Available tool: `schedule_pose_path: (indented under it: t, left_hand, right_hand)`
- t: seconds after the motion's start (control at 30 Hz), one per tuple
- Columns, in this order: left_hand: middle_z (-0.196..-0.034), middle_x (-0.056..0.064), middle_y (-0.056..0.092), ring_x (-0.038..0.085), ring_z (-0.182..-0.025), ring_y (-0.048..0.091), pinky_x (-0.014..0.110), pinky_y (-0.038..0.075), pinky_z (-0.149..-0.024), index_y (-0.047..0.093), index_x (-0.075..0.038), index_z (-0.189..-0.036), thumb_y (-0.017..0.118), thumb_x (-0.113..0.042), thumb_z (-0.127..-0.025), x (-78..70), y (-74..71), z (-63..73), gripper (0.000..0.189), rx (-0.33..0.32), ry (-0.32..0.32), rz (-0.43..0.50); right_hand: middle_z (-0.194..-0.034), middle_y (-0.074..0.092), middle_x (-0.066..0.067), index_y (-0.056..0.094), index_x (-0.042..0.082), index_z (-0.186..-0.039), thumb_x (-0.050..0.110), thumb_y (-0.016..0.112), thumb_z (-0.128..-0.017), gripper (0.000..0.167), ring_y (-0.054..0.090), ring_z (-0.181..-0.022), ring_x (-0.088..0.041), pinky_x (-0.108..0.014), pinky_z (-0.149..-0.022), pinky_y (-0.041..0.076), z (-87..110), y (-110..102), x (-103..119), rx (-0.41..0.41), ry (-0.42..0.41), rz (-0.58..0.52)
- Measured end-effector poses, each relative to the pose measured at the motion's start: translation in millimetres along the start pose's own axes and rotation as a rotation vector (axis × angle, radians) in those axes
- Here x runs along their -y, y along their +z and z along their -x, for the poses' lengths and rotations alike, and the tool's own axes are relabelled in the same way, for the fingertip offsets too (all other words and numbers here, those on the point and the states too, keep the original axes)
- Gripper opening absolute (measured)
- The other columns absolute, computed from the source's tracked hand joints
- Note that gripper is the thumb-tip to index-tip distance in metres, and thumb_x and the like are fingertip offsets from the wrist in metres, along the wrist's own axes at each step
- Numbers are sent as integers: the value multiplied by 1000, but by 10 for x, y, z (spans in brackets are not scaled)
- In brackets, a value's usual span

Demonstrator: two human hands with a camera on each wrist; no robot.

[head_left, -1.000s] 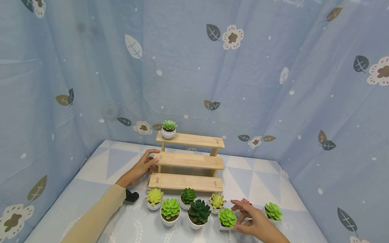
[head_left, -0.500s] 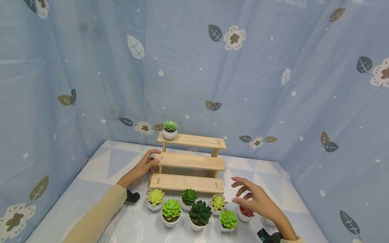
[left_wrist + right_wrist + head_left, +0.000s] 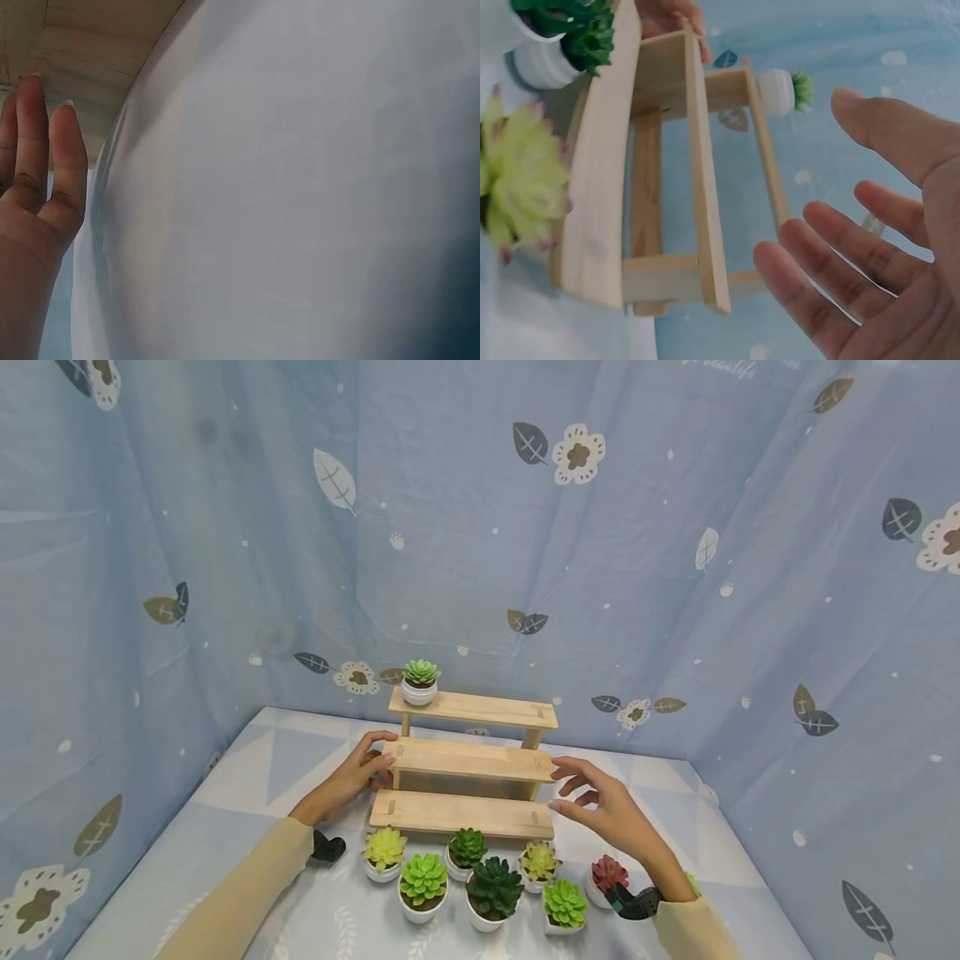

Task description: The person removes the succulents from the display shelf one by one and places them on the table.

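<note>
A three-tier wooden plant stand (image 3: pixel 468 758) stands on the table, with one potted green succulent (image 3: pixel 420 681) at the left of its top board. My left hand (image 3: pixel 352 781) holds the left end of the middle board, index finger and thumb at its edges; several of its fingers (image 3: pixel 31 127) show beneath the wood in the left wrist view. At the stand's right end, my right hand (image 3: pixel 600 802) has its fingers spread and slightly bent, nothing in them, fingertips close to the middle board. In the right wrist view a gap shows between those fingers (image 3: pixel 832 262) and the boards.
In front of the stand are several potted succulents: yellow-green (image 3: pixel 384 847), bright green (image 3: pixel 422 881), dark green (image 3: pixel 493 885) and a red one (image 3: pixel 609 872) by the right wrist. Another green plant is mostly hidden behind the right forearm. A patterned blue curtain (image 3: pixel 450 568) hangs behind.
My right hand has left the front right succulents and moved up and leftward to the stand's right end. The left hand stays on the stand. The red succulent's pot sits slightly tilted.
</note>
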State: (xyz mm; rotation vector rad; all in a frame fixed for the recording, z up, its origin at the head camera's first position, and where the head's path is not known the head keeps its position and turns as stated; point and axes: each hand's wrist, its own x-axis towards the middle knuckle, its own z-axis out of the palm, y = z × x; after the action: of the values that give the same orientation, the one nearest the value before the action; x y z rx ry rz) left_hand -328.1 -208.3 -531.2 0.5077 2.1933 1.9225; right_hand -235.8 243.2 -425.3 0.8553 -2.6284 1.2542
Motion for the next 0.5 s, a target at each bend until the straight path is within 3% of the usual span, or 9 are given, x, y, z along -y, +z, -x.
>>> schedule_pose_path:
  t: [0.2, 0.5]
  left_hand:
    - [-121, 20, 54, 46, -106, 58, 47, 50, -84, 32, -32, -153, 53, -42, -109, 8, -5, -3, 50, 2, 7, -3]
    - [-122, 20, 54, 42, -104, 59, 47, 50, -84, 33, -33, -152, 53, -43, -109, 17, -7, -5, 49, 4, -2, 1]
  right_hand:
    - [-129, 63, -11, 52, 29, -147, 31, 77, -96, 57, 66, -104, -18, -33, -83, 56, -262, 76, 68, -20, -15, -13]
    - [-125, 64, -3, 56, 24, -145, 37, 76, -96, 55, 66, -101, -16, -36, -82, 56, -627, 216, 174, -25, -20, -36]
